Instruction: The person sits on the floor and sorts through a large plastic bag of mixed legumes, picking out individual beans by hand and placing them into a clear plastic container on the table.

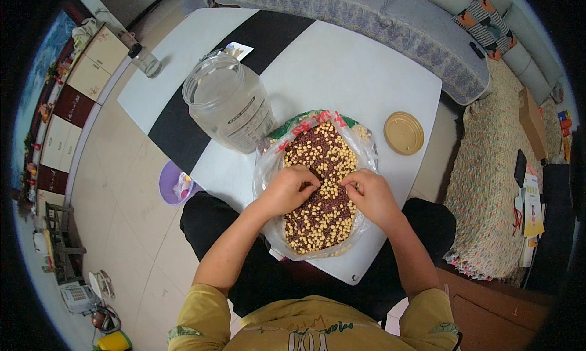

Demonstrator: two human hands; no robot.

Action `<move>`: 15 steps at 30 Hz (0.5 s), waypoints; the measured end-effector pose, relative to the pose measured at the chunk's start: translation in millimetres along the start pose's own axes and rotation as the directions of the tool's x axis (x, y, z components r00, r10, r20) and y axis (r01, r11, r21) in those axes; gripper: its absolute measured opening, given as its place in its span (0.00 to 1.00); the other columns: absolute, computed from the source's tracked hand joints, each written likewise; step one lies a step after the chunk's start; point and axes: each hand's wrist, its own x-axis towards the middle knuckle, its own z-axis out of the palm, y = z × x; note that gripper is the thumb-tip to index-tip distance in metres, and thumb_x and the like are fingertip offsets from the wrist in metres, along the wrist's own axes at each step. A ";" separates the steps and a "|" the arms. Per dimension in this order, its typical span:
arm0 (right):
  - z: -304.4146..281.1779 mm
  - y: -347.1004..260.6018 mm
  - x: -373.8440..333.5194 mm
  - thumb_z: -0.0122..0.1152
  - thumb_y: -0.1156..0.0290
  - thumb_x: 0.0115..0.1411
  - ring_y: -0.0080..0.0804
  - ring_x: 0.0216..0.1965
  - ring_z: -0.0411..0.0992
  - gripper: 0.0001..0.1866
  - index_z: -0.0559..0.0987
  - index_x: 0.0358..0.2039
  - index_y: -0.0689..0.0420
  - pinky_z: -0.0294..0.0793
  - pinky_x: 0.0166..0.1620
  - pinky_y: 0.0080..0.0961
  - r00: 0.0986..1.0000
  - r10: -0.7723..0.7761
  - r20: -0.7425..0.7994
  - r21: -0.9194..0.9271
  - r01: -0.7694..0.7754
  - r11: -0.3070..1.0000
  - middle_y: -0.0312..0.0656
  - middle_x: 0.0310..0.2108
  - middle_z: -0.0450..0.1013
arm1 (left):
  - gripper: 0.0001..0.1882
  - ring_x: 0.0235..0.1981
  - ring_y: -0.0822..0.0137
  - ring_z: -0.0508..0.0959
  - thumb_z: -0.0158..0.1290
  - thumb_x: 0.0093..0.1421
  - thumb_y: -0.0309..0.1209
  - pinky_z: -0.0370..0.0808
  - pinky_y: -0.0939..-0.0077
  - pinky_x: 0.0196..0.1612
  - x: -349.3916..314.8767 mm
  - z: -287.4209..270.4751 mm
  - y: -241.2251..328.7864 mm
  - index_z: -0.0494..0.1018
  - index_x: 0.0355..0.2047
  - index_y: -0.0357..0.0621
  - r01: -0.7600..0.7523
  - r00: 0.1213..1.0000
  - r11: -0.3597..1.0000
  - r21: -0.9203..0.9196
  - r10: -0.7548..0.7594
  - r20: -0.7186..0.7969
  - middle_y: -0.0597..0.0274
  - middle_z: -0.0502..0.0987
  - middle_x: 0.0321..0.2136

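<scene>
An open clear plastic bag (pixel 265 174) with red print lies spread on the table in front of me. It is full of mixed yellow soybeans and small dark red beans (pixel 320 223). My left hand (pixel 290 189) rests over the left side of the beans, fingers curled and tips pinched together. Across from it, my right hand (pixel 371 195) is at the right side, thumb and fingers also pinched at the beans. What either pinch holds is too small to make out. A large clear plastic jar (pixel 235 110) without a lid stands beyond the bag to the left.
A gold round lid (pixel 404 133) lies on the white and black table (pixel 354 58), right of the bag. A glass bottle (pixel 145 61) and a small card stand at the far left. A purple bin (pixel 174 183) is on the floor. Sofas (pixel 378 33) border the far and right sides.
</scene>
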 end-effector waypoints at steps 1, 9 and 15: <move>0.5 1.3 -0.2 0.58 0.77 0.51 0.31 0.21 0.68 0.06 0.78 0.31 0.59 0.68 0.28 0.25 1.000 -0.015 -0.009 -0.006 0.015 1.000 0.43 0.27 0.71 | 0.06 0.29 0.58 0.76 0.56 0.49 0.22 0.73 0.70 0.33 -0.1 1.2 -0.9 0.77 0.30 0.38 -0.045 0.999 0.999 0.019 0.045 0.016 0.55 0.76 0.27; -1.8 -0.9 -0.4 0.58 0.76 0.51 0.32 0.22 0.69 0.05 0.78 0.31 0.60 0.68 0.29 0.26 1.000 -0.013 0.004 -0.004 0.013 1.000 0.43 0.28 0.72 | 0.07 0.34 0.54 0.76 0.56 0.48 0.24 0.73 0.65 0.37 -1.4 3.5 1.6 0.77 0.30 0.40 0.012 0.992 0.993 0.119 -0.026 0.122 0.55 0.75 0.29; -2.2 -0.8 0.0 0.58 0.77 0.52 0.31 0.23 0.70 0.06 0.78 0.32 0.60 0.69 0.29 0.25 1.000 -0.016 0.013 0.000 0.016 1.000 0.43 0.28 0.72 | 0.08 0.34 0.53 0.76 0.55 0.49 0.24 0.73 0.65 0.37 -1.7 5.3 1.8 0.76 0.32 0.40 0.001 0.991 0.987 0.162 -0.022 0.130 0.54 0.75 0.29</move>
